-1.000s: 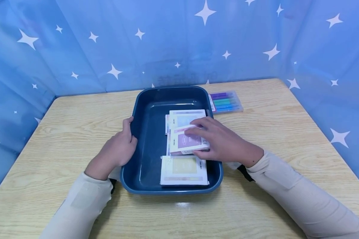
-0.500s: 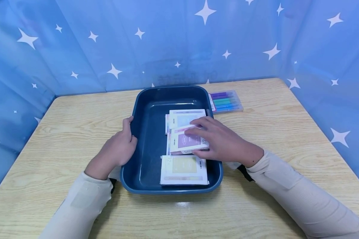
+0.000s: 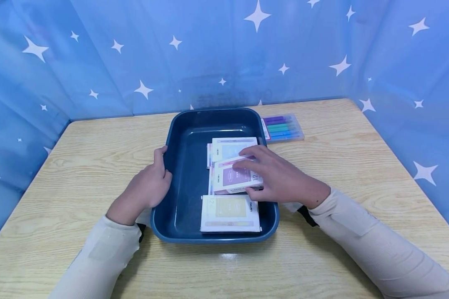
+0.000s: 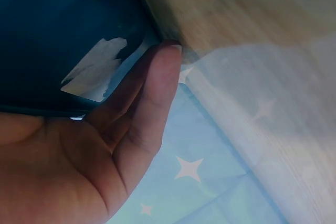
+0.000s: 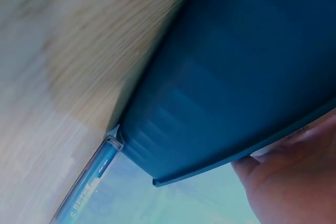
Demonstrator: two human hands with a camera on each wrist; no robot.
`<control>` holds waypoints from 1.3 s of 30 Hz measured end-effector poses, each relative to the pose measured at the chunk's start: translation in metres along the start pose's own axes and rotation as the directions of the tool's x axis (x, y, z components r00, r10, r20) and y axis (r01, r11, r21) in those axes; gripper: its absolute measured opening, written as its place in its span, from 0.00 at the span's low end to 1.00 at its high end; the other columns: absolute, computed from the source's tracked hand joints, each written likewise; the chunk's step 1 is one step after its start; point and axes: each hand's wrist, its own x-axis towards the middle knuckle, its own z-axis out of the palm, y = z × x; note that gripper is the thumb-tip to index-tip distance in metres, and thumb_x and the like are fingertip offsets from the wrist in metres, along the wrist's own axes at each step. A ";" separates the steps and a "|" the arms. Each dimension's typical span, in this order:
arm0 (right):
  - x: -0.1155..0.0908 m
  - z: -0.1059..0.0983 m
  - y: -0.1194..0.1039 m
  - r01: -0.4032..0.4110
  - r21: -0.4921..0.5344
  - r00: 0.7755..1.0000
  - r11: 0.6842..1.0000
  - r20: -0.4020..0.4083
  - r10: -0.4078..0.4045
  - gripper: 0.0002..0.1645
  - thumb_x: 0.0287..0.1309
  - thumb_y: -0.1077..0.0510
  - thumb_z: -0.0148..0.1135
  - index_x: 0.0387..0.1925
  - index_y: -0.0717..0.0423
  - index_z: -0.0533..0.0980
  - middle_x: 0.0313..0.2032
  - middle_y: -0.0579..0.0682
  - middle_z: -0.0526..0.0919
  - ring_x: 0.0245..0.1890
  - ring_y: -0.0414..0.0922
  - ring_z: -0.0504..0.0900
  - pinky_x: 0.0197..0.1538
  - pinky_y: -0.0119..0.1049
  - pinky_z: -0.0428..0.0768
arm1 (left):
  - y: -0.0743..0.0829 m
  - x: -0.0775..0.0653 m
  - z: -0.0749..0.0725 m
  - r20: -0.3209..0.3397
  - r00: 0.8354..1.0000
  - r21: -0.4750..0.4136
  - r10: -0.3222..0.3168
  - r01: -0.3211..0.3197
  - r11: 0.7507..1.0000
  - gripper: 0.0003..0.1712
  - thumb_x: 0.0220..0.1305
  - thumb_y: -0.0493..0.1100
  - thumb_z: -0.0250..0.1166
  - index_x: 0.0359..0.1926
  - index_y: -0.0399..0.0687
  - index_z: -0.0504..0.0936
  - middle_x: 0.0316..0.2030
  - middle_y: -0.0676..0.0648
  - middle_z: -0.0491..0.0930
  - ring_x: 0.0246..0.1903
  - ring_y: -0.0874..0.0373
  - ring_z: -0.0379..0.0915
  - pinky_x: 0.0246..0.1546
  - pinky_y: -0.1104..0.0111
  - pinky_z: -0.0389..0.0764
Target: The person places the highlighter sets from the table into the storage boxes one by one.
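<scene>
A dark blue plastic bin (image 3: 187, 178) stands on the table, several flat white cardboard boxes lying along its right side. My left hand (image 3: 149, 182) holds the bin's left side, thumb at the rim. In the left wrist view, fingers (image 4: 152, 93) of that hand lie along the outer wall. Over the right wall reaches my right hand (image 3: 280, 176), its fingers and thumb around the box with the purple label (image 3: 236, 176). That box is tilted on top of others. Nearer me is the box with the yellow label (image 3: 230, 212); beyond is one with a blue label (image 3: 228, 148).
A clear case of coloured markers (image 3: 282, 128) lies on the wooden table (image 3: 340, 137), beside the bin's far right corner. A blue curtain with white stars (image 3: 194, 54) surrounds the table's back and sides. A torn sticker (image 4: 97, 72) marks the bin's outer wall.
The thumb of my right hand has shifted slightly right along the purple-labelled box. The left hand, the bin and the other boxes stay where they were.
</scene>
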 end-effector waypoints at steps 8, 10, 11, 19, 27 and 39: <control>0.000 0.000 -0.002 -0.029 0.033 0.999 0.999 0.017 0.028 0.33 0.55 0.43 0.72 0.62 0.42 0.77 0.67 0.51 0.70 0.65 0.52 0.68 0.66 0.54 0.74 | 0.000 0.000 0.000 -0.004 1.000 0.000 0.003 -0.003 1.000 0.37 0.75 0.43 0.35 0.78 0.48 0.30 0.21 0.43 0.73 0.18 0.52 0.75 0.24 0.65 0.77; 0.001 0.000 -0.002 -0.039 0.030 0.999 0.999 0.027 0.038 0.33 0.54 0.43 0.72 0.62 0.42 0.77 0.67 0.51 0.70 0.65 0.52 0.68 0.67 0.54 0.72 | 0.000 0.000 0.001 -0.003 1.000 -0.002 0.004 -0.004 1.000 0.37 0.75 0.43 0.35 0.78 0.48 0.30 0.21 0.43 0.73 0.18 0.52 0.75 0.24 0.65 0.77; 0.001 0.000 -0.002 -0.045 0.029 0.999 0.999 0.031 0.044 0.33 0.54 0.44 0.72 0.62 0.42 0.77 0.67 0.51 0.70 0.65 0.52 0.68 0.67 0.55 0.72 | 0.000 0.000 0.001 -0.002 1.000 -0.003 0.005 -0.005 1.000 0.37 0.75 0.43 0.35 0.78 0.49 0.30 0.21 0.43 0.73 0.18 0.52 0.75 0.24 0.65 0.77; 0.001 0.001 -0.005 -0.094 0.038 0.993 0.995 0.070 0.092 0.33 0.53 0.45 0.74 0.62 0.41 0.77 0.69 0.52 0.69 0.66 0.53 0.67 0.67 0.56 0.69 | 0.000 0.000 0.000 0.000 1.000 -0.002 0.004 -0.004 1.000 0.37 0.76 0.44 0.35 0.78 0.49 0.29 0.21 0.43 0.73 0.18 0.52 0.75 0.24 0.65 0.76; 0.002 0.001 -0.007 -0.135 0.035 0.986 0.990 0.105 0.130 0.34 0.52 0.46 0.75 0.62 0.41 0.77 0.69 0.53 0.69 0.68 0.54 0.65 0.69 0.57 0.65 | 0.000 -0.002 0.000 -0.001 1.000 -0.002 0.006 -0.006 1.000 0.37 0.76 0.43 0.35 0.78 0.50 0.29 0.20 0.43 0.72 0.18 0.52 0.74 0.24 0.65 0.76; 0.002 0.000 -0.007 -0.135 0.037 0.985 0.990 0.115 0.130 0.32 0.52 0.48 0.75 0.61 0.41 0.78 0.68 0.52 0.71 0.68 0.54 0.65 0.71 0.58 0.62 | -0.001 -0.001 0.001 -0.002 1.000 0.000 0.006 -0.006 1.000 0.37 0.76 0.44 0.35 0.78 0.50 0.29 0.20 0.43 0.72 0.18 0.52 0.75 0.24 0.65 0.76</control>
